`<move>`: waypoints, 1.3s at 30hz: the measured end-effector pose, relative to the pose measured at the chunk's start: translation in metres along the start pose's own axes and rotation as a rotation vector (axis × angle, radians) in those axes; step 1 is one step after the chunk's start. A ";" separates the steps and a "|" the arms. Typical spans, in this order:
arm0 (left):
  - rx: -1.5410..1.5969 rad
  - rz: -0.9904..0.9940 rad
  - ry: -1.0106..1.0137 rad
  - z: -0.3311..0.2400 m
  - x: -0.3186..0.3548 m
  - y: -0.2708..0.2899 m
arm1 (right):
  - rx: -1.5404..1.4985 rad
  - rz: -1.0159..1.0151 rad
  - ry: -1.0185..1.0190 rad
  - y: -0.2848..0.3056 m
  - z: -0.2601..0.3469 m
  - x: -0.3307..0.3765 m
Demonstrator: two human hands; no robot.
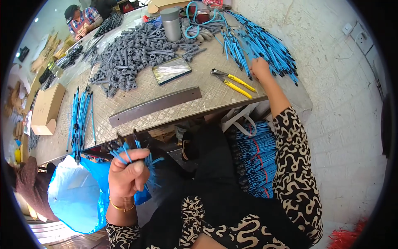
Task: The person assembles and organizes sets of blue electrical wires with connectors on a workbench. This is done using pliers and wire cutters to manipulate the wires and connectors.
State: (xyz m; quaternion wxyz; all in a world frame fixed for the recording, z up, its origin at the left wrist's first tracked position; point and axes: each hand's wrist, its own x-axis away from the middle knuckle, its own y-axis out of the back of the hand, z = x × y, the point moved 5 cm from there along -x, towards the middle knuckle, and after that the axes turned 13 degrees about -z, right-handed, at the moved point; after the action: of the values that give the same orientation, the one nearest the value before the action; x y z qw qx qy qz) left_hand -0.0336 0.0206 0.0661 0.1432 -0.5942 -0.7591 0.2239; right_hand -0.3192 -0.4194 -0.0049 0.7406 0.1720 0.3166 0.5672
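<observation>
My left hand [129, 172] is closed around a bunch of thin blue rods [124, 152] with black ends, held up in front of the table edge. Out to the right, my right hand [260, 69] reaches over the table to a pile of similar blue rods [269, 45] with black tips. Its fingers are curled together at the near ends of the rods; what they pinch, if anything, is hidden. Just left of that hand lie yellow-handled cutting pliers [238, 84], jaws pointing away to the left.
On the table [215, 97] are a heap of grey plastic fittings [128, 54], a grey cup [170, 27], a tray of thin metal pins [171, 70], a metal bar [155, 106] and more blue rods [81, 116]. A blue bag [74, 195] hangs open at left. Another person [83, 20] sits far left.
</observation>
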 end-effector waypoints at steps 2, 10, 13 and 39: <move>0.045 -0.041 0.070 0.001 -0.003 0.001 | -0.169 0.034 0.003 0.014 0.023 0.029; 0.253 -0.412 -0.065 0.020 -0.072 -0.004 | -0.831 0.734 -0.087 0.042 0.115 0.206; 0.326 -0.460 -0.049 0.029 -0.089 -0.006 | -0.848 0.959 -0.094 0.043 0.119 0.257; 0.063 -0.710 -0.691 0.020 -0.064 0.015 | -0.560 0.925 0.334 0.021 0.120 0.316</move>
State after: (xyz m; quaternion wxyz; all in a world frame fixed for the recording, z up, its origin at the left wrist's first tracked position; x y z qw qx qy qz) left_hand -0.0143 -0.0413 0.0441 -0.0314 -0.1853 -0.9106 0.3682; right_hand -0.2054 -0.1008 0.0109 0.3724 -0.0021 0.1586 0.9144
